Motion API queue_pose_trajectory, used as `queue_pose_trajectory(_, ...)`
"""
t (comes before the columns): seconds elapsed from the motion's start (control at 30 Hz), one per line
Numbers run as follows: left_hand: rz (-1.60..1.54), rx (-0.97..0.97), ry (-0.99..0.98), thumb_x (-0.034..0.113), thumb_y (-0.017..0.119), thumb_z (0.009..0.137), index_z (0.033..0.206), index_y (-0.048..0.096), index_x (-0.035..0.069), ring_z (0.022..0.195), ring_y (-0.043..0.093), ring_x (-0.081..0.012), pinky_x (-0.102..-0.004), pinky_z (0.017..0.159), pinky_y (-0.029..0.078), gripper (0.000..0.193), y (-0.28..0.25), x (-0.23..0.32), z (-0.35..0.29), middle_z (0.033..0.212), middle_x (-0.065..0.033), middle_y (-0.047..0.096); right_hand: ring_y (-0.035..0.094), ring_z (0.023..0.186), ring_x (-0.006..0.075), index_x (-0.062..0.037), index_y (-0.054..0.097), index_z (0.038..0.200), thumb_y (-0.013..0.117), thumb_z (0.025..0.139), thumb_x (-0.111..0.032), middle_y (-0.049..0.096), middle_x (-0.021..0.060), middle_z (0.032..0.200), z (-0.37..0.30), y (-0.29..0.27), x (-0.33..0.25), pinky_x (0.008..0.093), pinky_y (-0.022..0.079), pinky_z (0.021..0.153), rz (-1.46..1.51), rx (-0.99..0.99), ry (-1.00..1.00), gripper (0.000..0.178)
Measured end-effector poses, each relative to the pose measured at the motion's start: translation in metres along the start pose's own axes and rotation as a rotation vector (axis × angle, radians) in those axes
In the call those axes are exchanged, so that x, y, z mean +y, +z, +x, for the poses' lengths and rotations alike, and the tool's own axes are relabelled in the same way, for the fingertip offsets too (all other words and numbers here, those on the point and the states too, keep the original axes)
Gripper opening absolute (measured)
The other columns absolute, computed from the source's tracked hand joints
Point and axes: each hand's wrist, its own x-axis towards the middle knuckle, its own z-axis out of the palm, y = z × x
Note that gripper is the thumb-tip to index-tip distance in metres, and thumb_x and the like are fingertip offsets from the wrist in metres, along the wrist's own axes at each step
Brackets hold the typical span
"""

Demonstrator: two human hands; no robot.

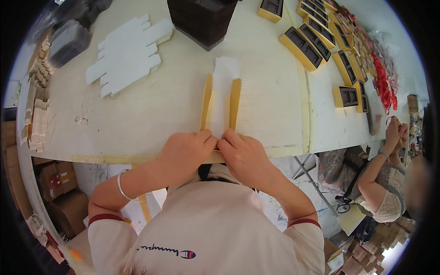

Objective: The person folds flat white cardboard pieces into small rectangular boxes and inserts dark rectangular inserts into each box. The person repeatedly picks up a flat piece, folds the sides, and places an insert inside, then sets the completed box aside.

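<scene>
A flat box blank (221, 98), white inside with yellow side flaps standing up, lies on the pale table (151, 114) right in front of me. My left hand (185, 153) pinches its near left corner, fingers closed on the flap. My right hand (243, 156) grips the near right corner the same way. Both hands touch each other at the near end of the blank, close to the table's front edge.
A stack of white die-cut blanks (126, 55) lies at the far left. A dark woven basket (201, 20) stands behind the blank. Several finished yellow boxes with dark inserts (316, 41) line the right. Another person (385, 183) sits at right. Cardboard cartons (59, 188) sit below.
</scene>
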Motion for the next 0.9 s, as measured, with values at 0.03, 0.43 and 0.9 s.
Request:
queue_pose_trajectory(0.03,-0.015,-0.032,0.044,0.002,0.062,0.071,0.085,0.059,0.007,0.079,0.056,-0.0178,-0.0309,0.057,0.048,0.015,-0.004,-0.006,0.002,0.084,-0.0029,0.054,0.051,0.071,0.0222,-0.0036,0.056,0.089,0.063,0.067,0.001,0.048,0.0080,0.084,0.002,-0.004,0.001,0.0327,0.044,0.061,0.003,0.065,-0.033,0.024)
queue_pose_trajectory(0.43,0.200,0.334,0.080,0.008,0.065,0.069,0.104,0.064,0.010,0.076,0.054,-0.0179,-0.0284,0.066,0.044,0.035,-0.024,0.006,0.011,0.086,-0.0016,0.058,0.059,0.076,0.0288,0.0017,0.057,0.108,0.062,0.076,0.000,0.059,0.0133,0.092,0.010,-0.017,-0.005,0.0362,0.048,0.063,0.117,0.227,0.094,0.032)
queue_pose_trajectory(0.9,0.207,0.312,0.194,0.012,0.070,0.070,0.096,0.065,0.009,0.063,0.054,-0.0146,-0.0264,0.056,0.046,0.026,-0.036,-0.028,-0.002,0.092,-0.0003,0.062,0.054,0.070,0.0267,-0.0021,0.058,0.096,0.064,0.078,0.000,0.057,0.0076,0.071,0.023,-0.013,0.031,0.0362,0.043,0.067,0.142,0.275,0.045,0.020)
